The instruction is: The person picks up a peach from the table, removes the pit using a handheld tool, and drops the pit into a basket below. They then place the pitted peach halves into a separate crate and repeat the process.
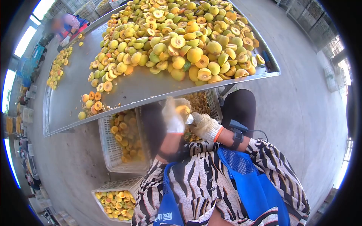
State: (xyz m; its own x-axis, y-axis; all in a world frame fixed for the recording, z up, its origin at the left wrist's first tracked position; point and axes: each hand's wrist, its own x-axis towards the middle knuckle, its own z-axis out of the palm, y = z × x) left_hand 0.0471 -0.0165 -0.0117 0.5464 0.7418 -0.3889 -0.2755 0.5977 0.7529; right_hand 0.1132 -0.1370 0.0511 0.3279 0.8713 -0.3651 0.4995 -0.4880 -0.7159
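Note:
My left hand [173, 115], in a white knit glove and slightly blurred, holds a yellow peach half [183, 110] over my lap. Close on its right, my gloved right hand [205, 126] is closed around a small metal tool [189, 119]; its shiny end is right at the fruit, and its handle is hidden in the glove. Below the hands, a crate [214, 105] between my knees contains many brown pits [200, 102]. In front of me, a metal table [137, 84] bears a big heap of halved yellow-green peaches [177, 41].
A white crate [109, 160] of fruit halves stands left of my legs, with another fruit crate [98, 187] below it. The table's raised metal edge [162, 98] runs just beyond my hands. Across the table's far left, a person [71, 24] works with gloved hands.

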